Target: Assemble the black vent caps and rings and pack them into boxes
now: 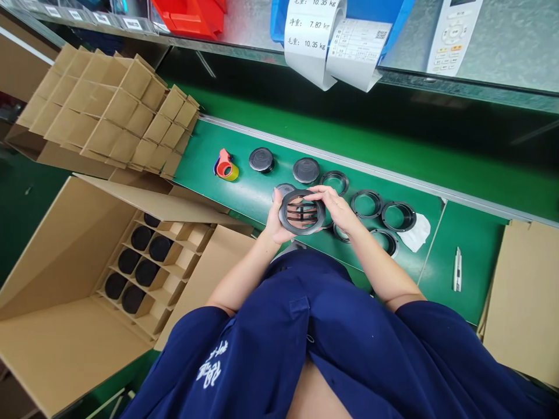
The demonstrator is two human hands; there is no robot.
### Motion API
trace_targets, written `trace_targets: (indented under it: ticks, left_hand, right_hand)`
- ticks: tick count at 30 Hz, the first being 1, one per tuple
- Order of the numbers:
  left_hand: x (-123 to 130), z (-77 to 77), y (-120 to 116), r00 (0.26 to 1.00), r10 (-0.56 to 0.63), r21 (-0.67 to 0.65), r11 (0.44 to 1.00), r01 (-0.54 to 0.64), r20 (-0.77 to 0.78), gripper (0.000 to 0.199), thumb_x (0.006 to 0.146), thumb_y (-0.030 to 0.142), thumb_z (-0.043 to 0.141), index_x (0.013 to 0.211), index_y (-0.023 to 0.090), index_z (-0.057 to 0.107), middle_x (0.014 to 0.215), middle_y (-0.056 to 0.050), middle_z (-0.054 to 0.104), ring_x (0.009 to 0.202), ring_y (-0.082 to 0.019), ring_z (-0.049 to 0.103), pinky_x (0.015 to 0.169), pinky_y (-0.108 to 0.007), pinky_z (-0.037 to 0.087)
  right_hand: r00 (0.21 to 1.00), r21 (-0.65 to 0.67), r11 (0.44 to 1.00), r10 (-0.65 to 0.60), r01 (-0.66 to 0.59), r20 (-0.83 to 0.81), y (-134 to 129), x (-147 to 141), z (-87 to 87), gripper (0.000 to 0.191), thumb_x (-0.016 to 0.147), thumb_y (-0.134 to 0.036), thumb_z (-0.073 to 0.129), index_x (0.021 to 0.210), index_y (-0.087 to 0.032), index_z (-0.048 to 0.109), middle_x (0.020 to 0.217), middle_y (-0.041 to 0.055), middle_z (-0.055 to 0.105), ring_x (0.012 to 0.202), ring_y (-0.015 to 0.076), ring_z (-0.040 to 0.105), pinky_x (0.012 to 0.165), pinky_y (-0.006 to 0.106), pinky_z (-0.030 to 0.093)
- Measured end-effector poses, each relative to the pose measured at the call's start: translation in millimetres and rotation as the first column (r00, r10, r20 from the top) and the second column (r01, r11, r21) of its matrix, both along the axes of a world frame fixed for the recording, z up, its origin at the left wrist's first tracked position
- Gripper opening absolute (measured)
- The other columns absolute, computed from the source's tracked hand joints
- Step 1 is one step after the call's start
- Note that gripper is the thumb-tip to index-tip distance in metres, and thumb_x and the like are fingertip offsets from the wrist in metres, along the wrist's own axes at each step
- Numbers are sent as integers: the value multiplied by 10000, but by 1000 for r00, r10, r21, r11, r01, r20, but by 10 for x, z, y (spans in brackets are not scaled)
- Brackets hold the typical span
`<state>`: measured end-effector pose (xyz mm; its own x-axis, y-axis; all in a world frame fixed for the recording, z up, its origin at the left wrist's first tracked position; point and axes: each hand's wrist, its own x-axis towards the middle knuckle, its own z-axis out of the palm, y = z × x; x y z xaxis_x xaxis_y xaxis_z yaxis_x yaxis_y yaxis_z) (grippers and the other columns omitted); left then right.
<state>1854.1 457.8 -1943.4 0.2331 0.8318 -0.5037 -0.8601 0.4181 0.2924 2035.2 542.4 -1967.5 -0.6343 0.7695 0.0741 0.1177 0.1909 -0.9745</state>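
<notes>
My left fingers [276, 201] hold the slatted ring [301, 213] at nine o'clock; half-curled right fingers [325, 192] touch one o'clock, grip unclear; light pressure suits.

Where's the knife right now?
In the head view, the knife lies at the right on the green table, between the crumpled white sheet and the cardboard at the right edge.

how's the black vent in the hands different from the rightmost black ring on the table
The vent has bars across its opening; the ring has none, so green shows through. The vent is held up by the left hand, the right hand touching it; the ring lies on the table. Both are round and black.
</notes>
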Motion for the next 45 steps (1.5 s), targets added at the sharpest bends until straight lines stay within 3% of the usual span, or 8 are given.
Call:
trace_targets:
  ticks: [10, 14, 18, 26, 31, 33, 38, 45]
  left_hand:
    - [-161, -123, 81, 1000, 9, -104, 994, -8, 6, 833, 940, 813, 360, 1244, 98, 660, 1156, -216, 735, 1130, -399, 694, 998, -657, 516]
    - [-195, -308, 118, 989, 102, -206, 971, -123, -108, 688, 987, 722, 400, 1172, 127, 691, 1020, -137, 766, 1025, -308, 731, 1026, -517, 551]
    - [-125, -458, 161, 984, -24, -254, 967, -22, -179, 703, 974, 707, 454, 1353, 142, 630, 1196, -168, 730, 1147, -333, 693, 1059, -500, 531]
    - [-319, -516, 268, 944, -134, -300, 953, 40, -302, 822, 927, 801, 413, 1585, 312, 356, 1480, -206, 546, 1308, -343, 597, 1061, -610, 483]
    - [-560, -719, -7, 908, -155, -338, 941, 15, -390, 634, 983, 667, 458, 1344, 162, 585, 1381, -211, 626, 1203, -285, 663, 1033, -462, 540]
    - [-642, -845, -129, 785, -235, -350, 937, 24, -574, 611, 968, 668, 470, 1224, 136, 631, 1269, -220, 677, 1105, -290, 700, 994, -468, 565]
    - [-708, -1067, 6, -44, -287, -290, 953, 89, -957, 667, 879, 609, 621, 1312, 102, 611, 1371, -299, 585, 1352, -449, 516, 1120, -665, 410]
    - [-441, -1095, 722, -352, -372, -477, 831, 285, -859, 1193, 583, 248, 928, 1623, 289, 346, 1736, -207, 80, 1579, -488, 25, 1198, -718, 158]
  right_hand:
    - [996, 103, 995, -8, -2, 94, -14, -162, -201, 738, 1071, -634, 121, 1399, -256, 663, 1540, 85, 503, 1467, 283, 408, 1250, 522, 323]
    - [918, 402, 864, 152, -304, 366, -180, -269, -285, 751, 987, -688, 478, 1551, -192, 501, 1681, 142, 316, 1566, 383, 182, 1290, 621, 137]
    - [822, 284, 862, 228, -420, 522, -212, -366, -370, 1071, 839, -737, 682, 1668, -218, 248, 1720, 198, 139, 1573, 434, 125, 1236, 661, 218]
    - [581, 332, 938, -328, 104, 745, 681, -375, -910, 1097, 811, -649, 738, 1674, -227, 208, 1633, 251, 244, 1453, 464, 313, 1172, 618, 274]
    - [403, 310, 951, -290, 18, 868, 1011, -337, -1192, 1077, 870, -750, 592, 1680, -187, 158, 1690, 267, 155, 1527, 469, 185, 1195, 692, 91]
    - [391, 358, 933, -342, 33, 855, 1080, -346, -1167, 1038, 922, -767, 476, 1682, -154, 126, 1711, 266, 81, 1560, 463, 89, 1193, 712, 61]
    - [441, 500, 866, -457, 21, 772, 1180, -371, -1044, 825, 1037, -616, 300, 1672, -104, 175, 1707, 271, 114, 1566, 426, 96, 1193, 704, 105]
    - [482, 495, 868, -417, -41, 771, 1030, -32, -1304, 984, 888, -790, 336, 1668, -205, 203, 1625, 320, 269, 1523, 469, 240, 1040, 740, 302]
